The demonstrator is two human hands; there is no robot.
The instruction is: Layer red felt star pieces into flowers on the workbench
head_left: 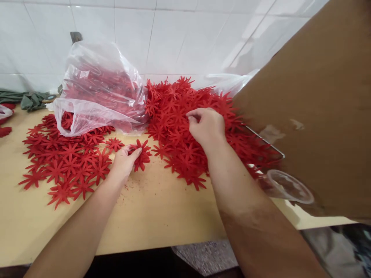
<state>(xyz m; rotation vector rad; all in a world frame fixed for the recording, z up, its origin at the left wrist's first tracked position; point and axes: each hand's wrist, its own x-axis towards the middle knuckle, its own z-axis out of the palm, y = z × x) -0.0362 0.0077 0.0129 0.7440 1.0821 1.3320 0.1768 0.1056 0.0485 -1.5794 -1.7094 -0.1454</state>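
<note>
My left hand (125,157) pinches a red flower-shaped piece (142,155) between thumb and fingers, just above the table. It may be a small stack; I cannot tell. My right hand (208,125) is over a large heap of the same red flower pieces (176,131), thumb and fingertips drawn together. Whatever lies between those fingertips, if anything, is too small to see. One loose flower piece (114,144) lies beside my left hand. Further left spreads a second group of red flower pieces (69,164).
A clear plastic bag (95,88) full of red pieces stands by the tiled wall (130,34). A cardboard sheet (319,116) rises at the right, with a clear plastic tub (290,187) before it. Green cloth (31,100) lies far left on the wooden table (150,216).
</note>
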